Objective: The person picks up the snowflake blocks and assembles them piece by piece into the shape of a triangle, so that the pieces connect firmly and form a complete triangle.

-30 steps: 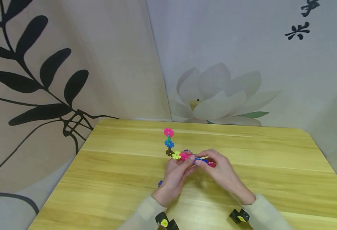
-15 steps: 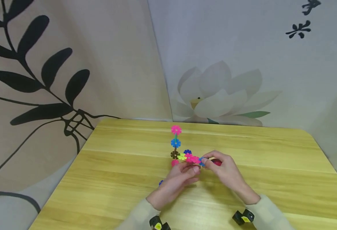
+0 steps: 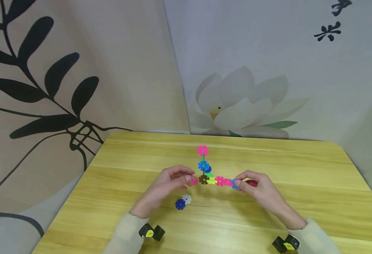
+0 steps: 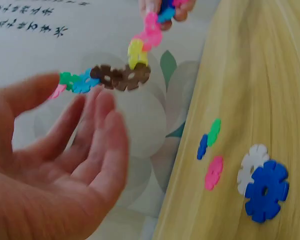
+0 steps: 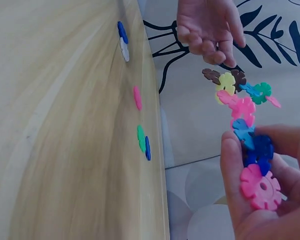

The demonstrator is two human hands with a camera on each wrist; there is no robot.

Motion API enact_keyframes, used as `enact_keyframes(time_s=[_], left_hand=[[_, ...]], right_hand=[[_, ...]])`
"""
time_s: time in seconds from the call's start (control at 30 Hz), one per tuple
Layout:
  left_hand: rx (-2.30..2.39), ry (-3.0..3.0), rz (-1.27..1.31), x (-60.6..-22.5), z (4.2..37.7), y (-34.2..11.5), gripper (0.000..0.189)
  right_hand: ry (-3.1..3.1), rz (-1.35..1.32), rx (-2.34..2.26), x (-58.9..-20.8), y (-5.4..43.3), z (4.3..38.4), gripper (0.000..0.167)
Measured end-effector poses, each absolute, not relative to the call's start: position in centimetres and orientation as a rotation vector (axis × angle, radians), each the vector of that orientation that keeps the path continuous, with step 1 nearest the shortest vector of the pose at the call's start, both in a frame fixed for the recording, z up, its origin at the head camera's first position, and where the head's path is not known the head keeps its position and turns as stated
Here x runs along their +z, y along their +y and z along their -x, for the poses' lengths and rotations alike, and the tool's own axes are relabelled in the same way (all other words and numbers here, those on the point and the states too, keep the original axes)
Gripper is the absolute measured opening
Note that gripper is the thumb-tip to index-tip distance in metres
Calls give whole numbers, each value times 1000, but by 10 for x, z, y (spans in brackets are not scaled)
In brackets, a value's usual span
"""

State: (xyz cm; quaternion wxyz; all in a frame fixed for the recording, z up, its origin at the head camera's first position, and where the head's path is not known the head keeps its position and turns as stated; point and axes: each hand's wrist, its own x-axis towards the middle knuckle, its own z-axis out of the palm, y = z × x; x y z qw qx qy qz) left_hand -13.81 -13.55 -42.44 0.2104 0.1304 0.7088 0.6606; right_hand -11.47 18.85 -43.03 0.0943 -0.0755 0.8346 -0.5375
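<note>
My right hand (image 3: 265, 194) pinches one end of a chain of flower-shaped interlocking plastic discs, at its light blue disc (image 5: 243, 131). Dark blue discs (image 5: 263, 146) and a pink disc (image 5: 251, 184) of this end sit within the fingers. Beyond the hand the chain runs through pink and yellow discs to brown discs (image 3: 204, 179), then bends away through light blue and green to a pink tip (image 3: 203, 150). My left hand (image 3: 159, 190) is held beside the brown end, fingers loosely bent, gripping nothing; the right wrist view shows it apart from the chain.
On the wooden table (image 3: 135, 155) lie a dark blue disc (image 4: 267, 206) and a white disc (image 4: 244, 172) together, a loose pink disc (image 4: 214, 172), and a green disc (image 4: 214, 132) against a small blue disc (image 4: 202, 146). A printed cloth (image 3: 135, 70) hangs behind the table.
My left hand has let go of the chain and moved left. The right hand has carried the chain rightward and slightly nearer. The white and dark blue discs have come out from behind the left hand.
</note>
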Motion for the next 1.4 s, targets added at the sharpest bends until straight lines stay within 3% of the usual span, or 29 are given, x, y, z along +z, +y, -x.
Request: enact_keyframes(time_s=[0.3, 0.7, 0.97, 1.23, 1.4], left_hand=[[2287, 1863, -270, -434, 141, -110, 47], [2475, 1614, -115, -445, 134, -79, 27], [2495, 1656, 28, -447, 133, -79, 23], [2501, 1690, 57, -448, 133, -92, 22], [2503, 1713, 91, -450, 133, -103, 20]], right_hand=[[2448, 217, -1523, -431, 190, 110, 22], [2389, 317, -1527, -443, 176, 112, 21], [2401, 412, -1438, -449, 169, 116, 18], [2387, 612, -1417, -448, 170, 127, 34], [2442, 654, -1401, -446, 169, 142, 35]])
